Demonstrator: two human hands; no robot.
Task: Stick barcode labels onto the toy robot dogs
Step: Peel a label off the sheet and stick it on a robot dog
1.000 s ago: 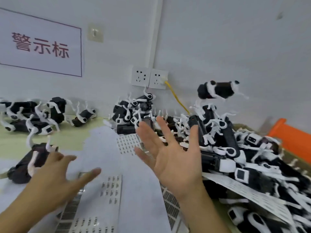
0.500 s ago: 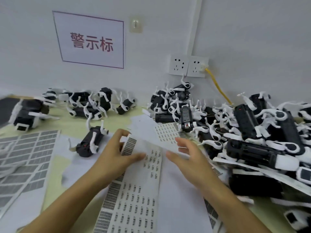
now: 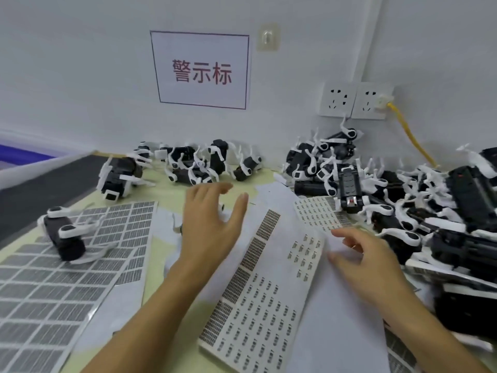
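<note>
Toy robot dogs: heaped unsorted at the table's right, likely the stock awaiting labels.
Small group: apart by the wall, perhaps done.
Label sheet: flat between both hands, within easy reach.
Left hand: fingers spread, holding nothing, over a half-hidden dog.
Right hand: relaxed, fingertips resting on paper to steady it.

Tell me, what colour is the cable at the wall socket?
Yellow. The cable shows best in the head view, beside the wall socket.
</note>
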